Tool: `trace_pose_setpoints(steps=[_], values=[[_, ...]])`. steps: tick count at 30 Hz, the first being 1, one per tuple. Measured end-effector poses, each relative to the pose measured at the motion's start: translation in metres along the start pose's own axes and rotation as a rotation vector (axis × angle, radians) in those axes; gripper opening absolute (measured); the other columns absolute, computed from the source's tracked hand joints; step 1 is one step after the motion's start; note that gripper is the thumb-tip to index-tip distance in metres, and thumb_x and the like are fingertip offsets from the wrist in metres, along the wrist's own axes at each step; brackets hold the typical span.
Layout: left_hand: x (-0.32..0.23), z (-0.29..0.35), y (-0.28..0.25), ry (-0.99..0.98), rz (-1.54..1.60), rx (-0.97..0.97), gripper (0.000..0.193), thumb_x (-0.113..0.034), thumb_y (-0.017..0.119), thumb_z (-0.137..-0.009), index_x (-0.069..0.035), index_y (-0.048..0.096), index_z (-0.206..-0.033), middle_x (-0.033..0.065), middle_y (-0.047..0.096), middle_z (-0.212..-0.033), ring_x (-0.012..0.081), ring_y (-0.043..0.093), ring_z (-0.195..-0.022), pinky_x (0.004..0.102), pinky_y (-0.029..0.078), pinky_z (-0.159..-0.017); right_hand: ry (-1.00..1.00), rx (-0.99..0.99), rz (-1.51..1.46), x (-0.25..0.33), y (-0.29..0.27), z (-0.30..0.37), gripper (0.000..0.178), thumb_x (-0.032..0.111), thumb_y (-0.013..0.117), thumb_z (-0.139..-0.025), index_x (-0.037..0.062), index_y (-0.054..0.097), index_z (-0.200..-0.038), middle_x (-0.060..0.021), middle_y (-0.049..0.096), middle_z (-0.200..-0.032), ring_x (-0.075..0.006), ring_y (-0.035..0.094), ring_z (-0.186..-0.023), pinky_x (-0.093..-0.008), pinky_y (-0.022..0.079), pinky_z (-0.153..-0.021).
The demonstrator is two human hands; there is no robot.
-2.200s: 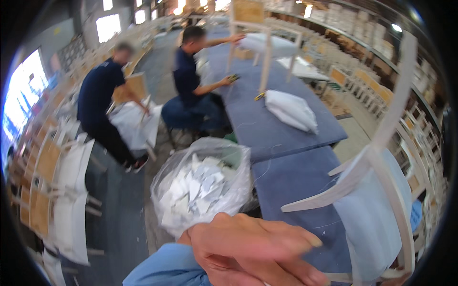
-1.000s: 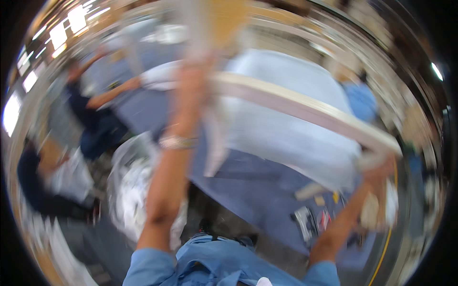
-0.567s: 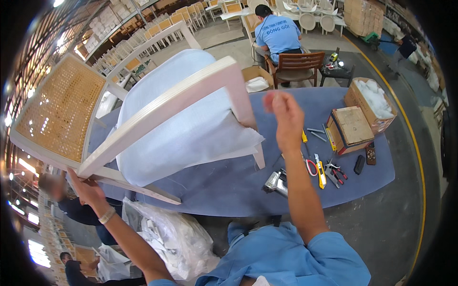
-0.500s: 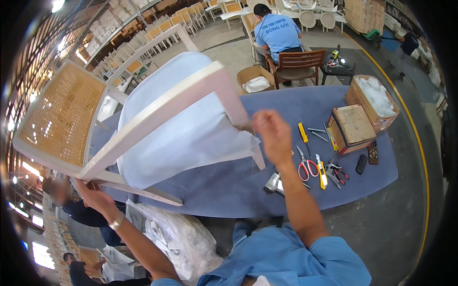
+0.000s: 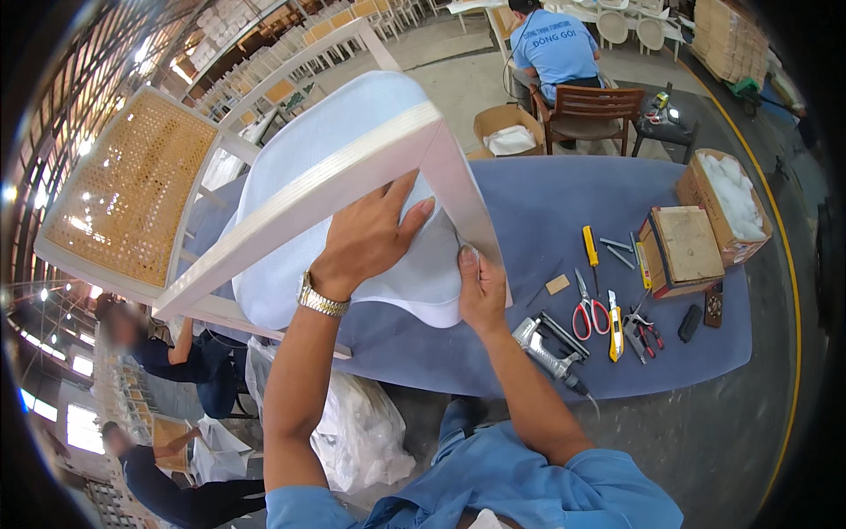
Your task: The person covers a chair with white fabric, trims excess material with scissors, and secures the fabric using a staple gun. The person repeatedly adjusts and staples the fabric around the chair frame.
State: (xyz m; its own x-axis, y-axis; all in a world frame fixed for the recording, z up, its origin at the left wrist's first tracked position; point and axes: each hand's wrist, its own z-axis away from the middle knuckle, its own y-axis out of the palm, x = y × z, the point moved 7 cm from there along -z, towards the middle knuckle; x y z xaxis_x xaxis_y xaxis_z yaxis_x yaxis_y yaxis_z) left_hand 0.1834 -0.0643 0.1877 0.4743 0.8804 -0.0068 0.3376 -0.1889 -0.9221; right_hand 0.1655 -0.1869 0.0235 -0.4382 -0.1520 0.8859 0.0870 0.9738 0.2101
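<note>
A pale wooden armchair (image 5: 291,203) with a woven cane back (image 5: 132,189) lies tilted across the left of the table. White fabric (image 5: 300,256) covers its seat. My left hand (image 5: 370,238), a metal-banded watch on its wrist, reaches past the armrest and lies on the fabric with fingers stretched out. Beside the front leg, my right hand (image 5: 482,295) is closed on the fabric's edge, thumb up near the seat corner; its other fingers are partly hidden. Right of it a silver staple gun (image 5: 548,354) rests on the table.
On the blue-grey covered table (image 5: 546,194) lie red-handled scissors (image 5: 589,315), a yellow utility knife (image 5: 615,326), pliers (image 5: 648,335), a yellow screwdriver (image 5: 590,249) and two cardboard boxes (image 5: 687,247). A plastic bag (image 5: 361,432) sits below. Other people work nearby, one seated ahead (image 5: 560,53).
My left hand has left the chair's lower left frame and come onto the seat fabric. My right hand has moved down to the fabric edge. The loose fabric corner no longer sticks out.
</note>
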Motion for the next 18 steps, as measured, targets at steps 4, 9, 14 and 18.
trace_pose_setpoints(steps=[4,9,14,18], values=[[-0.004,0.004,0.007,0.052,-0.121,0.03,0.045,-0.03,0.061,-0.097,-0.004,0.053,-0.133,0.0193,0.053,-0.135,0.039,0.049,-0.125,0.0502,0.039,-0.101,0.056,0.009,-0.032,-0.011,0.002,0.005,0.041,0.034,0.05,-0.107,-0.0011,0.065,-0.092,-0.0015,0.061,-0.075,-0.0082,0.049,-0.072,-0.0272,0.042,-0.065],[-0.007,0.009,0.004,0.122,-0.087,-0.033,0.053,-0.034,0.06,-0.097,-0.006,0.048,-0.142,0.0225,0.045,-0.146,0.0418,0.042,-0.135,0.0539,0.035,-0.107,0.153,-0.112,-0.251,-0.002,0.003,0.009,0.037,0.033,0.051,-0.106,0.0,0.066,-0.096,0.0027,0.061,-0.081,-0.0059,0.051,-0.077,-0.0244,0.043,-0.07],[-0.004,0.007,0.008,0.163,-0.068,-0.034,0.059,-0.037,0.058,-0.099,-0.008,0.043,-0.148,0.0247,0.037,-0.154,0.044,0.034,-0.143,0.058,0.029,-0.113,0.26,-0.213,-0.535,0.004,0.01,0.019,0.027,0.025,0.051,-0.106,0.0008,0.064,-0.109,0.0001,0.064,-0.093,-0.0056,0.057,-0.088,-0.0229,0.047,-0.079],[-0.008,0.006,0.017,0.159,-0.168,0.008,0.06,-0.042,0.053,-0.1,-0.008,0.043,-0.149,0.0244,0.035,-0.156,0.0445,0.032,-0.145,0.06,0.026,-0.115,0.329,-0.262,-0.787,-0.004,0.024,0.032,0.025,0.017,0.051,-0.104,0.0026,0.056,-0.124,-0.0051,0.063,-0.112,-0.012,0.062,-0.1,-0.0283,0.052,-0.089]])
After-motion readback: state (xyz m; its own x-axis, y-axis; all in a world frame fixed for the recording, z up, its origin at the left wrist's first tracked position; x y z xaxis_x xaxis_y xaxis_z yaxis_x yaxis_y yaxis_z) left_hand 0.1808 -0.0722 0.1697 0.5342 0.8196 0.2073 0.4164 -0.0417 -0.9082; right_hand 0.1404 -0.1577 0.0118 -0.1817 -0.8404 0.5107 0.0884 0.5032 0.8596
